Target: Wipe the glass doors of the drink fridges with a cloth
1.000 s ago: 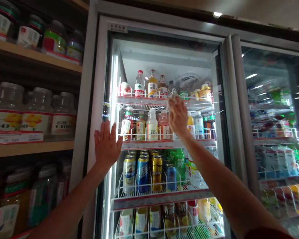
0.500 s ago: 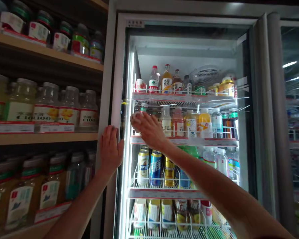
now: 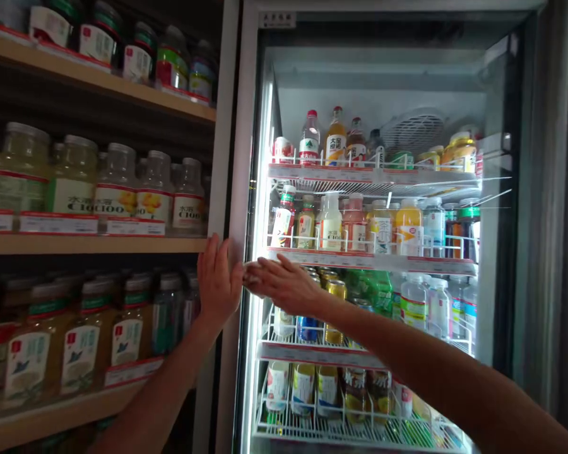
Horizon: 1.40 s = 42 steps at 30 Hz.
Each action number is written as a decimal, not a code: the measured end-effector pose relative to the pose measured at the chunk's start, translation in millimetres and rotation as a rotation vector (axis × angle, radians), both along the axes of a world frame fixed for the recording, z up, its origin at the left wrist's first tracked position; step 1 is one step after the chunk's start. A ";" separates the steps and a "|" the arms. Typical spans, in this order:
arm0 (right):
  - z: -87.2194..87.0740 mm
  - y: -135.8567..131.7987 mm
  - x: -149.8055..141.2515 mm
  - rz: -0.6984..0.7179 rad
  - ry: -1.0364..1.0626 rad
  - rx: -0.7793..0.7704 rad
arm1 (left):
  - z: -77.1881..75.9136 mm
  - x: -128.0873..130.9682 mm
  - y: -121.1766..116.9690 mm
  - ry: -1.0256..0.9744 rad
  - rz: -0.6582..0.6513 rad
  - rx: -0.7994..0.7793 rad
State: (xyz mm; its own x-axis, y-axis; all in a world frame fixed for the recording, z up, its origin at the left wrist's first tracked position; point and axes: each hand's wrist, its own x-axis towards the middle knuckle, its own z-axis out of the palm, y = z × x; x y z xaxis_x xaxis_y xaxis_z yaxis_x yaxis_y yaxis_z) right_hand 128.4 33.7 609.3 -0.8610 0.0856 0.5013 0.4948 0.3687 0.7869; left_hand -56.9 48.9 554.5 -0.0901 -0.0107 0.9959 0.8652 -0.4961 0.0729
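Cloth [image 3: 252, 276] Meets Cooler Glass [image 3: 360, 75]

Right hand [image 3: 288, 287] holds the crumpled cloth under nearly straight fingers at the glass's left edge. Left hand [image 3: 219, 277], spread and holding nothing, rests against the metal frame [image 3: 246, 126] just left. Chilled drinks [image 3: 331, 227] line racks on the far side; bottles [image 3: 78, 180] fill wooden shelves [image 3: 89, 244] at left.

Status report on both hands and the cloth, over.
Left hand open against door frame. Right hand holding crumpled cloth near same frame. Left thumb close beside cloth.

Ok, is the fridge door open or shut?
Shut, it seems: the door stands squarely across the shelves, between the right hand and the bottles.
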 end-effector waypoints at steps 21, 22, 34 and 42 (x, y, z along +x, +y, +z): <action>-60.6 -15.7 94.4 -0.112 0.308 -0.050 | -50.4 72.0 -1.4 0.212 -0.027 -0.046; -64.5 -17.2 101.8 -0.109 0.271 -0.064 | -53.3 79.8 -2.1 0.231 -0.026 -0.045; -74.3 -31.5 204.7 -0.152 0.438 -0.038 | -59.2 132.0 0.1 0.092 0.054 -0.100; -86.0 -42.9 274.4 -0.117 0.520 -0.052 | -77.2 194.0 -16.7 0.091 0.058 -0.162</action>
